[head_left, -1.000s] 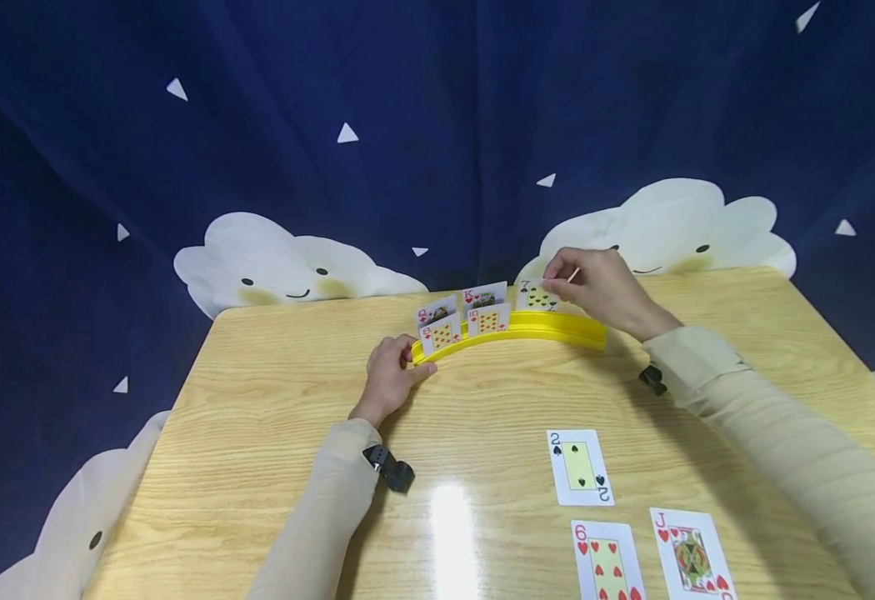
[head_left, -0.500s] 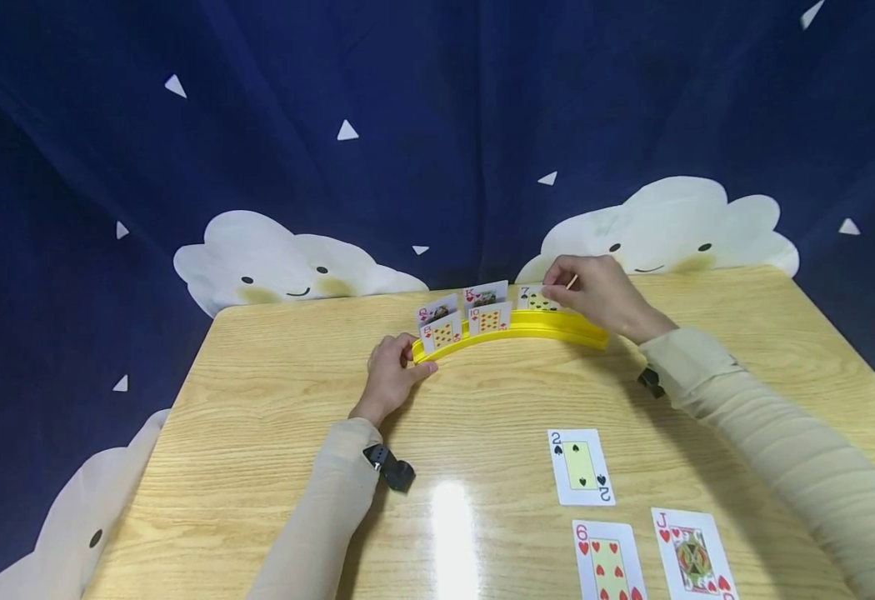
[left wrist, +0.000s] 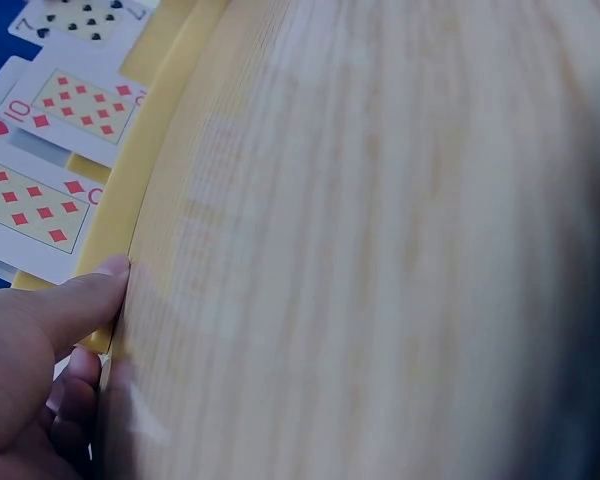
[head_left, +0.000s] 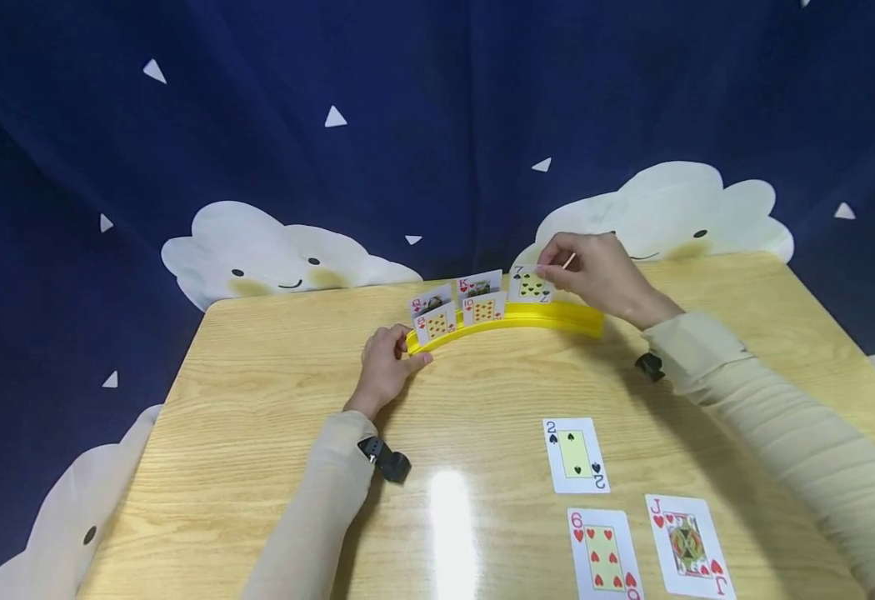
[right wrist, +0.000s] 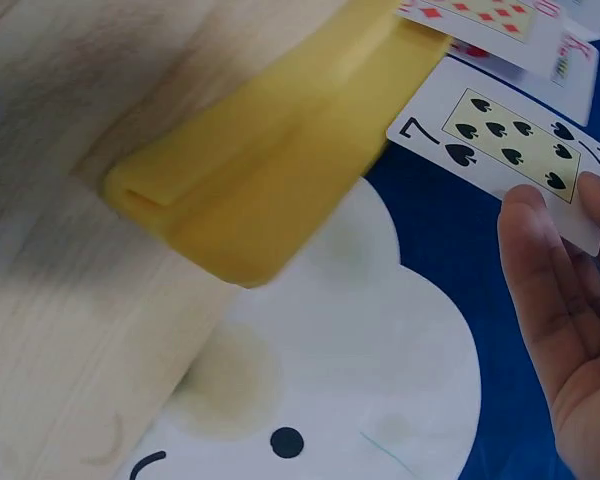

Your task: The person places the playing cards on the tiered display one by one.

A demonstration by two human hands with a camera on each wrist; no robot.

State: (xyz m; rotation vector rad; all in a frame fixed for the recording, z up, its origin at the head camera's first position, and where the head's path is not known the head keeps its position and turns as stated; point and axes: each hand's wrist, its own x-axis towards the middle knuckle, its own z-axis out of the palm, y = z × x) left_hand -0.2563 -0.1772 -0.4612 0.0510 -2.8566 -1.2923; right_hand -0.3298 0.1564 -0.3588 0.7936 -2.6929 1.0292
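Observation:
A curved yellow card holder [head_left: 550, 317] stands near the table's back edge. My left hand [head_left: 383, 371] grips its left end, the thumb [left wrist: 95, 295] on the front side. Upright in the holder are the eight of diamonds [head_left: 435, 324] and ten of diamonds [head_left: 484, 309] in front, with the queen [head_left: 430, 301] and king of hearts [head_left: 480, 284] behind. My right hand [head_left: 602, 275] pinches the seven of spades [right wrist: 510, 135] by its right side, at the rear of the holder and right of the king. Whether its lower edge sits in the slot, I cannot tell.
Face up on the wooden table [head_left: 257, 400] lie the two of spades [head_left: 576, 455], the six of hearts [head_left: 604, 557] and the jack of hearts [head_left: 688, 546], toward the front right. Behind the table hangs a dark blue curtain [head_left: 407, 67] with white clouds.
The seven of spades dipped slightly, and more of its face shows now than half a second ago. My left hand has kept its grip on the holder. The head view has shifted a little.

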